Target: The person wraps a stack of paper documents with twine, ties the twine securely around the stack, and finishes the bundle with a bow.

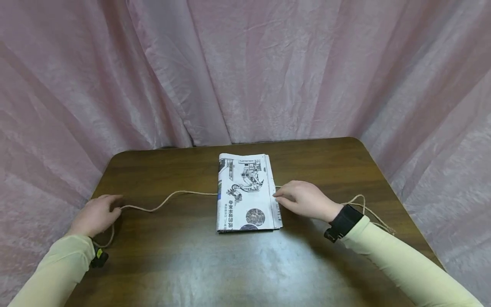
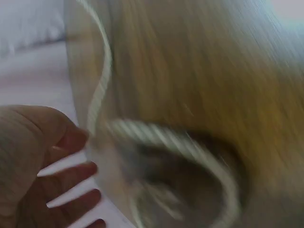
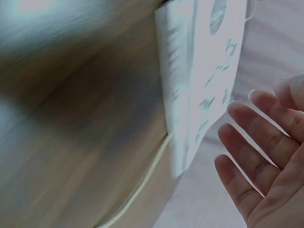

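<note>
A folded newspaper [image 1: 247,192] lies on the wooden table, printed with a line drawing and photos. Beneath it runs a thin beige rope [image 1: 184,192], emerging on both sides. My left hand [image 1: 96,213] is near the table's left edge, its fingers loosely extended and spread. The rope bends sharply right at its thumb tip, and a loop of rope [image 2: 223,175] hangs below that hand in the left wrist view. My right hand [image 1: 303,198] has relaxed fingers, their tips at the newspaper's right edge. In the right wrist view those fingers [image 3: 247,173] hold nothing.
The wooden table [image 1: 172,260] has rounded far corners. More rope [image 1: 377,217] lies in a loose loop on the right, partly behind the right wrist's black band [image 1: 343,224]. A pink curtain [image 1: 268,76] hangs around the table's back and sides.
</note>
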Tool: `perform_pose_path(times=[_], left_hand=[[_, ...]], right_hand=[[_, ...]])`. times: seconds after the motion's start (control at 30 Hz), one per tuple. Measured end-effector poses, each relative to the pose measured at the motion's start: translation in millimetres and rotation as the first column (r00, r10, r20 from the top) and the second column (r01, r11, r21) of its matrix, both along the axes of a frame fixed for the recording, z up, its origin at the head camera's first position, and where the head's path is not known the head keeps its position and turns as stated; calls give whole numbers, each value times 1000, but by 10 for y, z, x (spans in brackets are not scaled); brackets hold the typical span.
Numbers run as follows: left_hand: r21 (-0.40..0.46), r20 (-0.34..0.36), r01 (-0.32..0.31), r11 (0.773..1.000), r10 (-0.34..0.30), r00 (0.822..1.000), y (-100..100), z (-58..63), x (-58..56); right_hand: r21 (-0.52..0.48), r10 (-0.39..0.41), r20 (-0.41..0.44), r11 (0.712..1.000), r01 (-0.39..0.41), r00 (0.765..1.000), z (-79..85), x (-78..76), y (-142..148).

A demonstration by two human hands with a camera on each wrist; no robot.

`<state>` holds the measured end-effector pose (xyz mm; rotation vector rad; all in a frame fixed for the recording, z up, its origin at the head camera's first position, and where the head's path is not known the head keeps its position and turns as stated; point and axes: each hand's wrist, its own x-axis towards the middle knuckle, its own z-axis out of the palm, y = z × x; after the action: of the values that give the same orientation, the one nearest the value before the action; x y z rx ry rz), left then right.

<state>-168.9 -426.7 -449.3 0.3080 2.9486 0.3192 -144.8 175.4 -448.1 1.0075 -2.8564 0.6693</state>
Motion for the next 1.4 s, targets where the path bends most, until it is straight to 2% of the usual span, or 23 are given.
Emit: perform_pose_path(times=[0.1, 0.23, 0.33, 0.5, 0.6, 0.7, 0.83, 1.0, 1.13, 1.2, 1.3, 1.4], left_hand=[[5, 93, -102, 995, 101, 991, -265, -30, 63], [-19, 212, -197, 980, 196, 957, -398, -59, 108], [-10, 244, -208, 978, 204, 948, -370, -73, 106], [63, 207, -189, 980, 172, 963, -250, -71, 87], [133, 198, -191, 972, 163, 967, -162, -17, 59], [201, 195, -203, 958, 164, 967, -73, 76, -18], [289, 137, -183, 940, 149, 979, 106, 248, -141], [370, 49, -129, 920, 119, 992, 439, 494, -227], [414, 41, -88, 906, 78, 996, 702, 623, -242], [426, 71, -72, 902, 46, 996, 811, 650, -237], [380, 96, -43, 924, 7, 995, 882, 634, -227], [294, 93, -39, 955, 12, 996, 784, 562, -242]], right_hand=[[8, 57, 12, 998, -57, 998, 41, -37, -310], [42, 173, -13, 984, -173, 985, 75, -71, -792], [73, 250, -24, 966, -248, 968, 89, -76, -1104], [70, 299, -10, 952, -298, 954, 94, -76, -1396], [60, 302, -6, 952, -301, 953, 81, -78, -1435], [62, 287, 6, 956, -287, 958, 73, -86, -1401], [72, 244, 24, 967, -245, 969, 76, -111, -1304], [65, 206, 13, 976, -206, 978, 84, -140, -1212], [48, 201, 7, 978, -201, 980, 84, -152, -1186], [43, 204, 0, 978, -204, 979, 80, -152, -1184], [39, 211, -3, 977, -210, 978, 78, -147, -1189], [34, 217, 5, 976, -217, 976, 78, -134, -1193]])
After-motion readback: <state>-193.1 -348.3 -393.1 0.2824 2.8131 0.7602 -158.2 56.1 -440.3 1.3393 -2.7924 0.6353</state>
